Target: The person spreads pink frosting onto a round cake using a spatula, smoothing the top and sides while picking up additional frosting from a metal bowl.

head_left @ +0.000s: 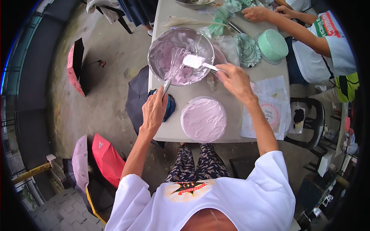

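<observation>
My left hand [155, 111] is closed around the handle of a wire whisk [175, 65], whose frosting-smeared wires are over a large metal mixing bowl [151, 57]. Pale pink-lilac frosting [173, 41] coats the inside of that bowl. In my right hand [237, 81] is a spatula [194, 61], its blade covered with pale frosting and held above the bowl's right side, close to the whisk. Nearer to me, a round cake [204, 119] covered in pink frosting stands near the table's front edge.
Printed sheets [268, 113] lie at the table's right corner. Beyond are a mint-green frosted cake [273, 45], a crumpled piping bag [246, 50] and another person's hands [256, 14]. A black chair [314, 123] stands right of the table. Open umbrellas [108, 158] rest on the floor at left.
</observation>
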Motion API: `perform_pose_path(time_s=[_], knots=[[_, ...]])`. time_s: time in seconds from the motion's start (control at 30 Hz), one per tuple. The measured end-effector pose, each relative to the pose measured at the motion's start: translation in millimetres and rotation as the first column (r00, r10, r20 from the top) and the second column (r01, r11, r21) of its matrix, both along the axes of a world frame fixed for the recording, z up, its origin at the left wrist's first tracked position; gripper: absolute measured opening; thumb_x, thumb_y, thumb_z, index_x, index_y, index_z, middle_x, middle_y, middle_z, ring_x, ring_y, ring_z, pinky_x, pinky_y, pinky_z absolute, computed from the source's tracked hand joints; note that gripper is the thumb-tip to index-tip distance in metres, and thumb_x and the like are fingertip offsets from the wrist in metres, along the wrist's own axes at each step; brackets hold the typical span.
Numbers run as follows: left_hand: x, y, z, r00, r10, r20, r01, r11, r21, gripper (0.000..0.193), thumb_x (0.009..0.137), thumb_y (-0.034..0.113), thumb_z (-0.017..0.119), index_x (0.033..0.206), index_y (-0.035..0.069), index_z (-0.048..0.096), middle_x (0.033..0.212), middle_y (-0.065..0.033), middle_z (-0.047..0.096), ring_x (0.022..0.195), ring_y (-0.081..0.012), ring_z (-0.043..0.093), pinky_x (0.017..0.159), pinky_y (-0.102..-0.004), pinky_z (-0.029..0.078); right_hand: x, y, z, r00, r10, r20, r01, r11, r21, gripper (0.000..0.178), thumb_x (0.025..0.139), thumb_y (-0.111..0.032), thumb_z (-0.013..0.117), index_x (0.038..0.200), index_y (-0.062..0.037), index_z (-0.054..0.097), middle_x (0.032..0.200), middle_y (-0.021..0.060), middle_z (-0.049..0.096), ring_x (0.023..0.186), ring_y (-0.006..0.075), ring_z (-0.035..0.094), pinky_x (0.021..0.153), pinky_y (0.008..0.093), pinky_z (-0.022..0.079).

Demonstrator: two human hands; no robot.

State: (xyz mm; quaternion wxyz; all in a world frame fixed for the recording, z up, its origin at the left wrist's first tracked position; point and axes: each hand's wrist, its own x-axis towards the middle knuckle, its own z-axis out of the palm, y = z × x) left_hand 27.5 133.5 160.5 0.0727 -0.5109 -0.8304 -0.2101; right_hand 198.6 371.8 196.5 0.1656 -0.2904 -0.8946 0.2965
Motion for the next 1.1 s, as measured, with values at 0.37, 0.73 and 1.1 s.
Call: perform_pose_path(time_s=[0.37,0.73,1.1], knots=[[8,-11,16,0.963,0.111,0.246,-0.117,0.993,0.013,0.031,0.092,0.016,0.058,0.12,0.002,0.056,0.072,-0.0128,0.059,0.067,-0.028,0.059,0.062,-0.0397,0.047,23,15,-6,0.997,-0.083,-0.003,0.041,0.517,-0.855,0.022,0.097,-0.015,0.051,0.109,-0.001,0.063,0.063,-0.0024,0.051,0.047,0.0012,0.038,0.039,0.0185,0.027],[11,-13,6,0.998,-0.062,0.023,0.06,0.995,0.08,0.037,0.087,0.01,0.064,0.122,0.0,0.055,0.072,-0.0099,0.058,0.066,-0.0251,0.058,0.059,-0.0366,0.047,0,8,-25,0.992,-0.108,-0.064,-0.026,0.326,-0.945,0.022,0.098,-0.016,0.05,0.109,-0.0013,0.06,0.066,-0.0017,0.051,0.043,-0.0007,0.032,0.035,0.0173,0.02],[-24,-10,-11,0.989,-0.116,-0.091,0.121,0.991,0.049,0.036,0.086,0.012,0.066,0.12,0.005,0.057,0.072,-0.0097,0.058,0.067,-0.0265,0.059,0.058,-0.0385,0.048,45,22,30,0.989,-0.146,-0.025,0.055,0.519,-0.853,0.023,0.098,-0.015,0.05,0.115,-0.0047,0.061,0.067,-0.0033,0.05,0.043,-0.0018,0.031,0.036,0.0159,0.02]])
